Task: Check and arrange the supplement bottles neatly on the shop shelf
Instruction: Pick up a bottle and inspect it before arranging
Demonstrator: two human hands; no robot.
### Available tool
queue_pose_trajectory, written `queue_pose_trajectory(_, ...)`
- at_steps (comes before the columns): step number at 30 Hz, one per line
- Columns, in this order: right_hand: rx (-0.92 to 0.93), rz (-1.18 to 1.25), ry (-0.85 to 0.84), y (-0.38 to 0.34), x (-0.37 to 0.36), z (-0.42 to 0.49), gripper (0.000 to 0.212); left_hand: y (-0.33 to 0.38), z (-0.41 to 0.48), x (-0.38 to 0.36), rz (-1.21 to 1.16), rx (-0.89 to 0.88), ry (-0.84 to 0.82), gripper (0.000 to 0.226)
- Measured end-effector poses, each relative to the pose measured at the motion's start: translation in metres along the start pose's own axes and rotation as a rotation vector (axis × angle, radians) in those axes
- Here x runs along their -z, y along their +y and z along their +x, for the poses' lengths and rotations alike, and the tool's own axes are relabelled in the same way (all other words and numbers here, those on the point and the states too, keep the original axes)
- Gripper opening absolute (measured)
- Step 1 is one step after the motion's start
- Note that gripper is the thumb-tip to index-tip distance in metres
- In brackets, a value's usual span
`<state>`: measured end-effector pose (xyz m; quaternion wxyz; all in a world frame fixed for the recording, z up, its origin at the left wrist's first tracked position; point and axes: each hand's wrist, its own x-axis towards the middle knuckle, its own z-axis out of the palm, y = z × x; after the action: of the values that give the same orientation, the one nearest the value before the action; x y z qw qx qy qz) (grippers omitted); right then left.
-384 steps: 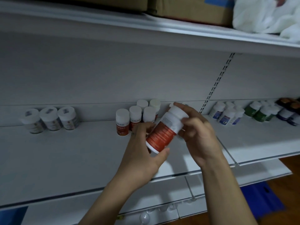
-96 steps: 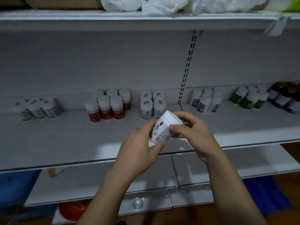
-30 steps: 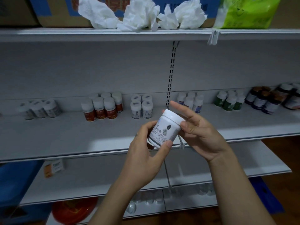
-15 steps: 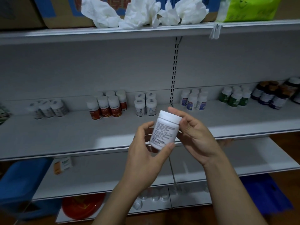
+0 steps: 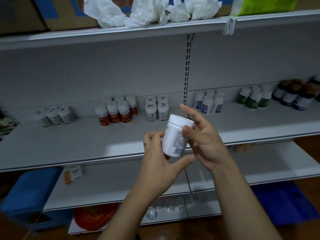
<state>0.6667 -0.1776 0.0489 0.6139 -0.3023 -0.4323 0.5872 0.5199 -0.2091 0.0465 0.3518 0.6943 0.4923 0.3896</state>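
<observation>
A white supplement bottle (image 5: 175, 135) with a white cap and small print on its label is held tilted in front of the middle shelf (image 5: 86, 144). My left hand (image 5: 161, 163) grips its lower half, thumb under the base. My right hand (image 5: 202, 137) holds it near the cap with the thumb on the label; the index finger points up. On the shelf stand groups of bottles: white ones (image 5: 55, 116) at the left, red-labelled ones (image 5: 115, 113), white ones (image 5: 156, 110), blue-labelled ones (image 5: 208, 103), green ones (image 5: 253, 98) and dark ones (image 5: 294, 94) at the right.
The top shelf carries cardboard boxes (image 5: 57, 13), crumpled white paper (image 5: 147, 11) and a green pack (image 5: 263, 4). A small orange and white box (image 5: 72, 174) lies on the lower shelf. Blue bins (image 5: 29, 196) and a red round object (image 5: 93, 217) sit near the floor.
The bottle has been turned between my hands, so a different side of the label faces me. My right index finger has lifted off it. The view has shifted slightly.
</observation>
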Motion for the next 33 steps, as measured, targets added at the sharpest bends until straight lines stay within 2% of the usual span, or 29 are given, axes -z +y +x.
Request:
queue_pose_trajectory(2,0.023,-0.091,0.060,0.005,-0.003,0.001,0.081,-0.002,0.002,-0.002,-0.002,0.037,0.042,0.063)
queue_pose_trajectory(5,0.004,-0.134,0.059,0.004,-0.003,-0.001,0.071,-0.002,0.004,-0.004,-0.076,0.054,0.097,0.060)
queue_pose_trajectory(9,-0.041,-0.026,-0.064,-0.008,0.010,-0.005,0.057,0.003,0.001,-0.006,-0.339,0.011,-0.009,0.051)
queue_pose_trajectory(14,-0.060,0.047,-0.162,-0.017,0.022,-0.005,0.064,0.005,0.002,-0.009,-0.369,-0.058,-0.066,0.030)
queue_pose_trajectory(18,-0.037,0.049,-0.096,-0.017,0.025,-0.002,0.075,0.002,0.007,-0.013,-0.316,-0.029,-0.126,0.049)
queue_pose_trajectory(21,-0.033,-0.024,0.016,-0.015,0.021,0.001,0.082,0.004,0.013,-0.015,-0.129,-0.018,-0.115,0.065)
queue_pose_trajectory(27,-0.021,-0.131,0.076,-0.012,0.020,0.002,0.073,-0.003,0.022,-0.018,-0.084,-0.002,0.023,0.061)
queue_pose_trajectory(31,-0.077,-0.066,0.029,-0.017,0.028,0.001,0.075,-0.009,0.022,-0.020,-0.203,0.002,0.065,0.060)
queue_pose_trajectory(33,-0.103,-0.039,0.020,-0.019,0.029,-0.001,0.066,-0.008,0.021,-0.020,-0.251,0.003,0.076,0.058)
